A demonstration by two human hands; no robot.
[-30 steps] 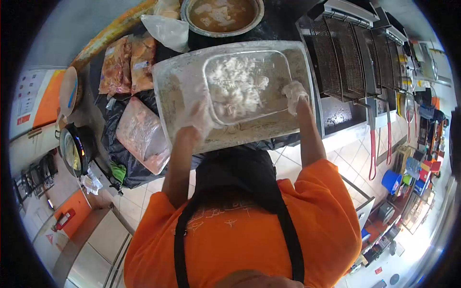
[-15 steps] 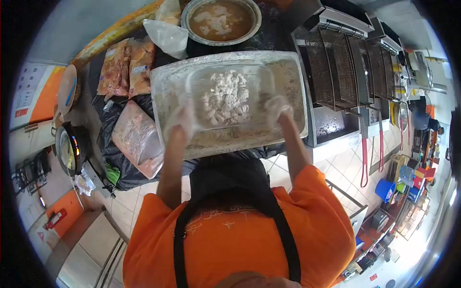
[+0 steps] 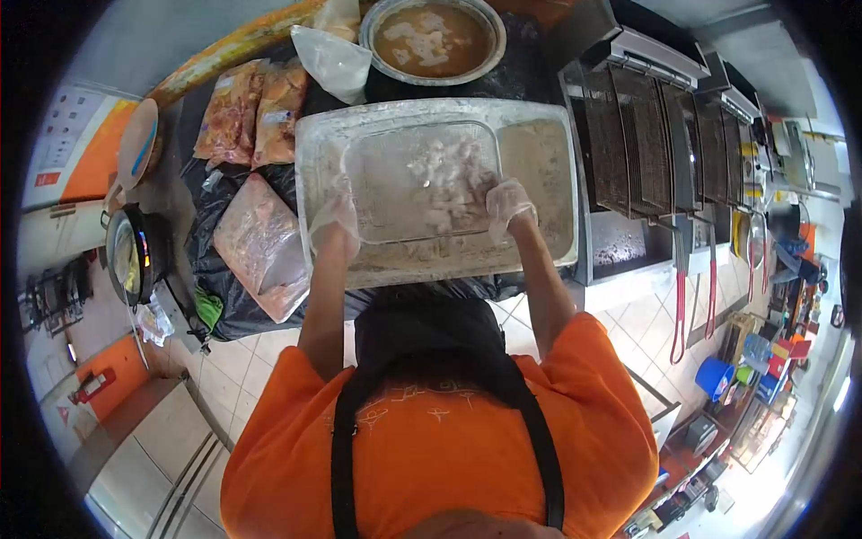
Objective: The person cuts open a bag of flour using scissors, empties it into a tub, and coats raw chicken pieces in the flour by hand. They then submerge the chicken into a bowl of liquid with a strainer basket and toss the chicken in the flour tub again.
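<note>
Both my hands wear clear, flour-dusted gloves. My left hand (image 3: 337, 220) is closed at the left side of a shallow rectangular sieve-like tray (image 3: 382, 193), and my right hand (image 3: 510, 208) grips its right side. White floured pieces (image 3: 449, 184), blurred by motion, lie toward the right half of this tray; what they are under the coating I cannot tell. The tray is inside a larger pale tub (image 3: 549, 180), with flour smeared over its floor and walls. My fingertips are partly hidden by the blurred gloves.
Behind the tub stand a metal bowl (image 3: 366, 40) of cloudy brown liquid and a bag of white powder (image 3: 334, 67). Bagged meat (image 3: 227, 112) and a larger meat packet (image 3: 260, 242) lie left. Fryer baskets (image 3: 637, 144) with red handles stand right. A pan (image 3: 130, 256) is far left.
The floured pieces have shifted right within the inner tray and now blur. That tray has moved left relative to the tub, with both hands at its sides. The whole view has shifted slightly.
</note>
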